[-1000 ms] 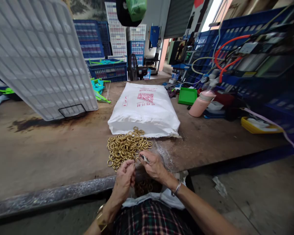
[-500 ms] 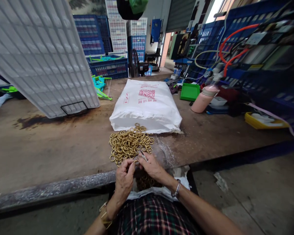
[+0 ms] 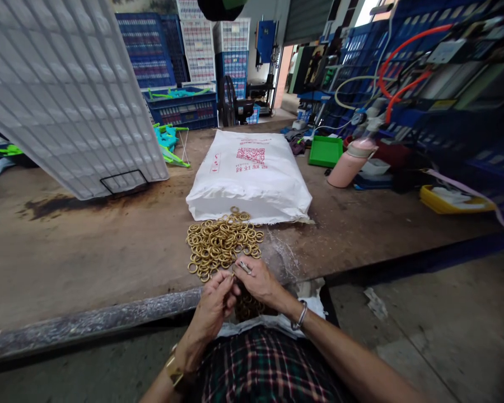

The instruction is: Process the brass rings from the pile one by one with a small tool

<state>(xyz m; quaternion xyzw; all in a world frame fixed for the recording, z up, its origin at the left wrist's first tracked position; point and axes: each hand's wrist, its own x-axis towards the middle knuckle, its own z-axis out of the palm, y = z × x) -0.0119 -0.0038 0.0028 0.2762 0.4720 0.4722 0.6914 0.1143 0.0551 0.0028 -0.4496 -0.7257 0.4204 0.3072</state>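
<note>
A pile of brass-coloured rings [image 3: 216, 243] lies at the table's near edge, just beyond both hands. My left hand [image 3: 217, 296] is closed in a pinch on a brass ring [image 3: 233, 275], of which only a sliver shows between the fingertips. Close against it, my right hand [image 3: 258, 282] is wrapped round a small metal tool with a pale handle [image 3: 244, 267]; its working end is hidden by the fingers. Below the hands, more rings [image 3: 248, 305] sit in an open white sack [image 3: 273, 322] at my lap.
A full white sack with red print [image 3: 252, 179] lies behind the pile. A tall white crate [image 3: 84, 112] stands on the left. To the right are a green tray [image 3: 325, 151], a pink bottle [image 3: 348, 167] and a yellow tray [image 3: 456, 202]. The wooden table [image 3: 109, 246] ends near my lap.
My left hand has turned, its fingers curling in more around the ring. The tool in my right hand has shifted slightly. The view has tilted a little downward.
</note>
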